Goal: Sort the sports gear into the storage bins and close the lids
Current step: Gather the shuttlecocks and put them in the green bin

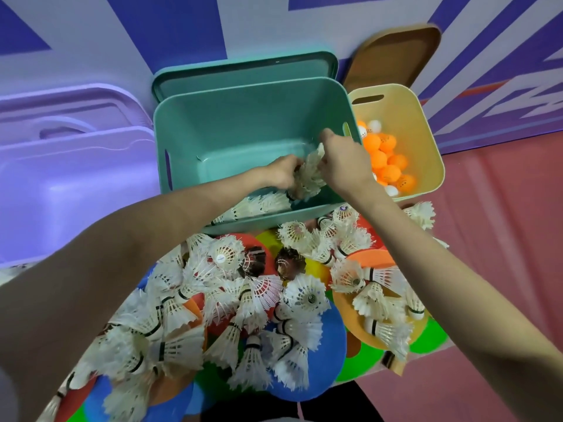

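View count: one, the head view; no second view is sharing the scene.
Position: sitting above and behind both forearms.
Facing: looking forward and steeply down.
Nearness: hanging close over the shuttlecock pile (pixel 243 303), with the teal bin (pixel 231 129) just beyond.
Upper edge: taking in the wall (pixel 91 35).
Lens: bending straight edges near the borders.

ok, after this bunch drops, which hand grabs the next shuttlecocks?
Probably left. The left hand sits nearer the big shuttlecock pile; the right hand, also on the bunch, is farther into the teal bin.
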`<state>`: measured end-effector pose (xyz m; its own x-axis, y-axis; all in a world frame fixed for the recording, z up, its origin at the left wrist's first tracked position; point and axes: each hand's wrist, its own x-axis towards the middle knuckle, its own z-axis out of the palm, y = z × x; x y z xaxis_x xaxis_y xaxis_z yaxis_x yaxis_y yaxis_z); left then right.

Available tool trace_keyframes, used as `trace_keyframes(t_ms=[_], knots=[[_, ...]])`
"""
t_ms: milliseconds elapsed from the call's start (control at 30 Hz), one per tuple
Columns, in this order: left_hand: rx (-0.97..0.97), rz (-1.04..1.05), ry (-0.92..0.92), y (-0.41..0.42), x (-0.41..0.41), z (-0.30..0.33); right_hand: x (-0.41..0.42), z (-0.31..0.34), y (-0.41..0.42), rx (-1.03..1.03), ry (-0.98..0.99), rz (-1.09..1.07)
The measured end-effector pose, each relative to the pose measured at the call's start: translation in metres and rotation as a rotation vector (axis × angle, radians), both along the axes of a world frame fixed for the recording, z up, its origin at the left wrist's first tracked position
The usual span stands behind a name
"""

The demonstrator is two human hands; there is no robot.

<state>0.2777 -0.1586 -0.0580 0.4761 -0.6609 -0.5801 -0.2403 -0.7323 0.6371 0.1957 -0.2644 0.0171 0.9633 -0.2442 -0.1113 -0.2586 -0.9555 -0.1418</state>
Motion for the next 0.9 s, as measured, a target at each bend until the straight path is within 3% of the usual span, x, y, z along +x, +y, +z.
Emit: trace_keyframes(t_ms=[233, 533, 900], knots=[[0.152, -0.153, -0.078, 0.011, 0.011, 0.001, 0.008, 0.005, 0.002, -0.08, 0.229, 0.082], [0.181, -0.331, -0.029, 0.019, 0.012, 0.0, 0.01, -0.007, -0.002, -0.164, 0.409, 0.226], [0.097, -0.28, -0.082, 0.036, 0.012, 0.005, 0.021, -0.029, -0.003, -0.403, 0.516, 0.429]])
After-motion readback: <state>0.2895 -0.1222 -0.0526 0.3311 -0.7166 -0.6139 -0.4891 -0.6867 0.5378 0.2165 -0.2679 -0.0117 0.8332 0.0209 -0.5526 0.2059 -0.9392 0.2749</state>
